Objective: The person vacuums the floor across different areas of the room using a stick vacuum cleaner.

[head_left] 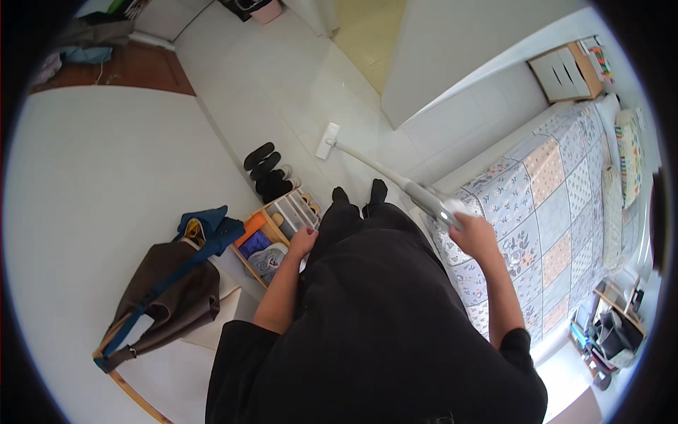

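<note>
My right hand (473,237) is wrapped around the handle of a white and grey cordless stick vacuum cleaner (428,200). Its long pale tube slants away to the left, ending in a flat white floor head (328,141) on the tiles, ahead of my feet in dark socks. A small light glows on the grey body near my grip. Beside my left thigh hangs my left hand (303,241), fingers curled, with nothing seen in it. Close to that hand stands a wooden-framed shoe rack (275,222) with shoes, an orange item and a grey cap.
Dark slippers (262,160) and shoes line the left wall. A brown apron or bag (169,286) hangs from a wooden stand. To the right is a bed with a patchwork-print cover (551,217). A white wall or door panel (450,53) juts in ahead.
</note>
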A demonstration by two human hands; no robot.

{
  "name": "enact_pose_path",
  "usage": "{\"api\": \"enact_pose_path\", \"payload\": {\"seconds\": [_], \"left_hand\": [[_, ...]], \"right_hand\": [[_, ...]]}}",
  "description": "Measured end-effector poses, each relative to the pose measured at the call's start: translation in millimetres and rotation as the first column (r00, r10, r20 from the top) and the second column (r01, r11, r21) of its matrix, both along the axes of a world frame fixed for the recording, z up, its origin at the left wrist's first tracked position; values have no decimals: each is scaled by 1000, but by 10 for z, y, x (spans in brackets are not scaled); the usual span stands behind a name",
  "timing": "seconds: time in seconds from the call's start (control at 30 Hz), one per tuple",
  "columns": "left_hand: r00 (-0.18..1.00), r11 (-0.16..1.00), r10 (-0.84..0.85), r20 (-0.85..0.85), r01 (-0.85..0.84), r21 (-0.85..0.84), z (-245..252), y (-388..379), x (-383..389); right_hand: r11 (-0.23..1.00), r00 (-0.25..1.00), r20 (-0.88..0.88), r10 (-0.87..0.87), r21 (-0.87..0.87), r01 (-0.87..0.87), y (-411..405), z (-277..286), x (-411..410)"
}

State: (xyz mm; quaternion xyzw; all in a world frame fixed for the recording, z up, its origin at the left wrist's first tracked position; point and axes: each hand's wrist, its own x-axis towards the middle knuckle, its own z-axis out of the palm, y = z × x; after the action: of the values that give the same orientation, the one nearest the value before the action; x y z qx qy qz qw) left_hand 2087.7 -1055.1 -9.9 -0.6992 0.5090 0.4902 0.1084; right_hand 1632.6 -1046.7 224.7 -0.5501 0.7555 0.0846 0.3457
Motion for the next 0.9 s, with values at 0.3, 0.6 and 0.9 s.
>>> {"api": "enact_pose_path", "payload": {"seconds": [0.3,0.6,0.9], "left_hand": [[965,973,-229,-126,226,-33,-145,-1050,-535],[890,925,-379,-255,358,-127,-205,-1940,-607],[865,866,-500,-37,501,18,-509,-2786,468]], "right_hand": [[748,745,71,-663,22,663,1399,246,240],[628,625,119,-771,-19,778,754,76,1039],[591,580,116,-806,101,800,361,-3,1490]]}}
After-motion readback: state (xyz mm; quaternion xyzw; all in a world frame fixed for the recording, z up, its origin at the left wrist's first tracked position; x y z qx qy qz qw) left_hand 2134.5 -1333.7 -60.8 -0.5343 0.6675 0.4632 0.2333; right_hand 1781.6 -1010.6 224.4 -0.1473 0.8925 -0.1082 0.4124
